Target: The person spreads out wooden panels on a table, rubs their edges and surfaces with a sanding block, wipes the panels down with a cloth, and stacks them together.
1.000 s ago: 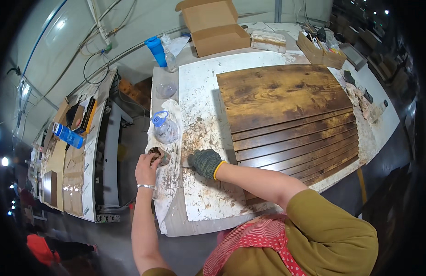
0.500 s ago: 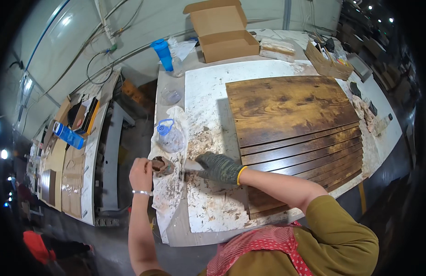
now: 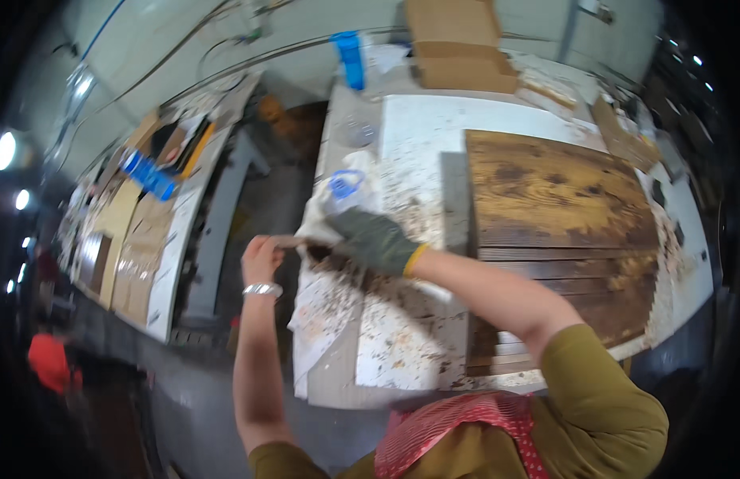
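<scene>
My bare left hand (image 3: 262, 259), with a bracelet at the wrist, is closed on a thin light-brown stick-like thing (image 3: 288, 241). This points right, toward a dark brown lump (image 3: 319, 252) at the table's left edge. My right hand (image 3: 375, 241), in a dark grey-green glove with a yellow cuff, is at the lump's upper right, just below a clear jug with a blue handle (image 3: 346, 185). Its fingers look bent, but blur hides what they hold. Under the lump lies a stained white cloth (image 3: 318, 319). Brown crumbs are scattered around both hands.
Stacked dark wood-grain boards (image 3: 561, 191) lie on the white panel (image 3: 414, 343) at right. Behind stand a blue cup (image 3: 350, 60), an open cardboard box (image 3: 466, 68) and a tool box (image 3: 623, 136). A side bench (image 3: 170, 271) holds a blue bottle (image 3: 148, 176).
The whole view has shifted. My right hand has moved up toward the jug, and the pale flat piece it held no longer shows clearly. The stick-like thing now shows in my left hand.
</scene>
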A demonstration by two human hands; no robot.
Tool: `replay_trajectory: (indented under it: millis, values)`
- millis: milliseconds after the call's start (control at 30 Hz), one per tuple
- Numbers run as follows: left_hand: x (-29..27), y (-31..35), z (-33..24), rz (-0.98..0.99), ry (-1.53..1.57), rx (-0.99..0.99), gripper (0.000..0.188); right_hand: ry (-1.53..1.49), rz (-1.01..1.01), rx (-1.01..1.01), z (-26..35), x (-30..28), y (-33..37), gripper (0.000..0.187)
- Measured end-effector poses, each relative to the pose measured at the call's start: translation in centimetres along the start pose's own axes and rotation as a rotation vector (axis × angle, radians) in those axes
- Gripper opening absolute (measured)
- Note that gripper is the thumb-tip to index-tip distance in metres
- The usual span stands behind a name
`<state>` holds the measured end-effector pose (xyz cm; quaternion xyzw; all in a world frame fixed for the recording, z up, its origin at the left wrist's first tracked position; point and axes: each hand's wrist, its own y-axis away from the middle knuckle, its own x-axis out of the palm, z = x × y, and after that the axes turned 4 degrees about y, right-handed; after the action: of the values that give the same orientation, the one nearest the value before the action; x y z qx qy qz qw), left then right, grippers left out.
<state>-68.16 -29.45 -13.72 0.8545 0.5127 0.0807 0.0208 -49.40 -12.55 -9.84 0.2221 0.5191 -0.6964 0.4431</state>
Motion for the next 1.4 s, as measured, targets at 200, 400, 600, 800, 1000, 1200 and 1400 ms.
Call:
replay_trajectory:
  millis: [200, 400, 600, 800, 1000, 1200, 1400]
  values:
    - [-1.9, 1.9, -0.9, 0.019, 0.027, 0.014, 0.015, 0.084, 0.209, 0.125, -0.1, 2.0, -0.7, 0.036]
    - [-0.7, 1.7, -0.1, 0.023, -0.066, 0.151, 0.018, 0.084, 0.155, 0.107, 0.9, 0.7, 0.0, 0.040]
    - [-1.1, 3.9, -1.5, -0.079, 0.278, 0.091, 0.012, -1.008, 0.226, 0.711, -0.7, 1.2, 2.7, 0.032]
    - [3.7, 7.5, 1.8, 0.013, 0.681, -0.233, 0.005, -2.080, 0.041, 0.843, 2.1, -1.3, 6.6, 0.032]
    - [4.9, 10.0, 4.4, -0.141, 0.644, -0.226, 0.004, -1.955, -0.022, 0.844, 4.3, 0.3, 6.7, 0.021]
    - [4.1, 11.3, 3.1, -0.113, 0.654, -0.128, 0.004, -2.104, -0.093, 0.938, 4.2, 1.4, 7.3, 0.021]
    - [4.9, 13.0, 2.7, -0.025, 0.554, -0.068, 0.007, -2.109, -0.060, 0.919, 4.7, 0.2, 7.6, 0.023]
